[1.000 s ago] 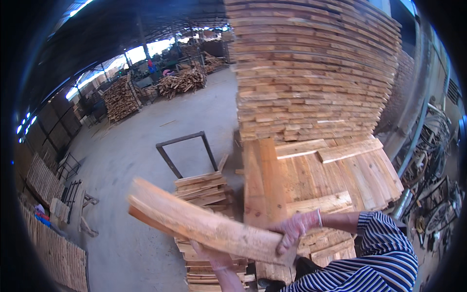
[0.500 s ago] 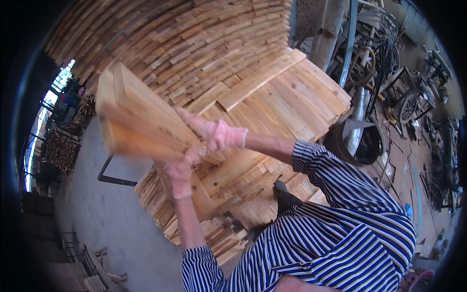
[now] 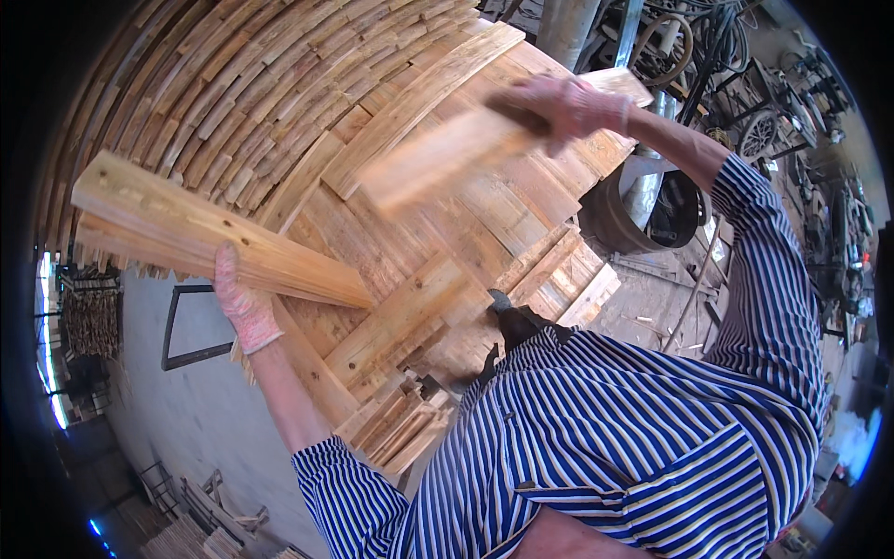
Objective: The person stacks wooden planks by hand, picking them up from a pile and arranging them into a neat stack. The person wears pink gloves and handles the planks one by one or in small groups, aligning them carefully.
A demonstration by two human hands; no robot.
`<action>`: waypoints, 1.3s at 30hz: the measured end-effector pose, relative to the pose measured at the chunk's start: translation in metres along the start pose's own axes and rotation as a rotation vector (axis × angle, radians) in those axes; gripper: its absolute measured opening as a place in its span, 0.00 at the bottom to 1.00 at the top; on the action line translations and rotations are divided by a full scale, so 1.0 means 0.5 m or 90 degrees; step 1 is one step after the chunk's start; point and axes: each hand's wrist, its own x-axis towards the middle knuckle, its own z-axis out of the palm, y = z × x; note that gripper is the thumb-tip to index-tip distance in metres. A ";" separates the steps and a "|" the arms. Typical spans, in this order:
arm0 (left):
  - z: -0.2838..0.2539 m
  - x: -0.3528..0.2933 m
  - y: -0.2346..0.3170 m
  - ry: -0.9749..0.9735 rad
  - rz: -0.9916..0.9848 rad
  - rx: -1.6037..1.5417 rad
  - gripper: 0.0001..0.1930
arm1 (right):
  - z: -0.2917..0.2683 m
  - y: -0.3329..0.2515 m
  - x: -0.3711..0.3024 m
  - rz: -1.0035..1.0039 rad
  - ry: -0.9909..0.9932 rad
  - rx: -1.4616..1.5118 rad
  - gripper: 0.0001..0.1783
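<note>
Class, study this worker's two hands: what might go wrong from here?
The held planks might slip or tip, since only the left hand grips them.

The board in the right hand could knock the long plank lying close by on the laid boards.

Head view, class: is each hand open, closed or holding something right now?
Left hand: holding stacked boards, a finger showing over their side.
Right hand: closed on a single board, blurred.
</note>
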 end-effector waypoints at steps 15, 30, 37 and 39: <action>0.295 0.079 -0.101 -0.001 -0.028 -0.164 0.41 | 0.188 0.083 -0.026 0.033 -0.166 -0.129 0.63; 0.442 -0.110 -0.195 -0.401 0.020 0.427 0.59 | 0.104 -0.109 0.153 0.260 0.050 0.711 0.65; 0.113 -0.309 -0.226 -0.546 -0.089 1.121 0.61 | 0.140 0.009 0.148 0.370 0.157 0.480 0.58; 0.118 -0.291 -0.221 -0.524 -0.106 1.089 0.58 | 0.157 0.072 0.153 0.532 0.071 0.388 0.58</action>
